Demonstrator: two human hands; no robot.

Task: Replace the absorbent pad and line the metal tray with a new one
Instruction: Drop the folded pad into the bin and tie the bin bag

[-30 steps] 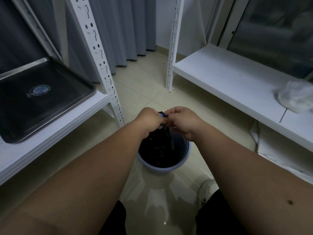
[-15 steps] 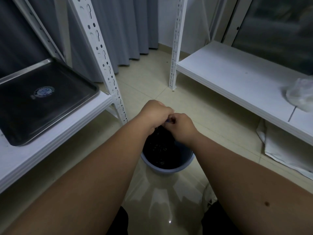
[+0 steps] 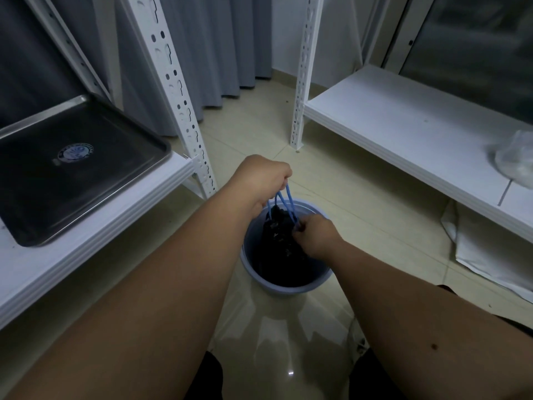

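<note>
Tray (image 3: pixel 72 180) & plastic bag (image 3: pixel 516 160) edge-cropped

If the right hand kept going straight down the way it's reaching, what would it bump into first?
Most likely the black bag lining the blue bin; the right hand already grips its gathered top, though depth is hard to judge.

You stand on a glossy beige tile floor (image 3: pixel 253 131) that mirrors a small ceiling light near your feet. Grey curtains (image 3: pixel 207 47) hang to the floor straight ahead, with a white wall (image 3: pixel 285 33) just right of them. Left of the curtains you see a white shelf (image 3: pixel 95 235) on a perforated white post (image 3: pixel 176 90). Right of the curtains a second post (image 3: pixel 304 70) carries another white shelf (image 3: pixel 403 125), and behind that shelf is a dark window (image 3: pixel 476 53). The room is dim.
</note>
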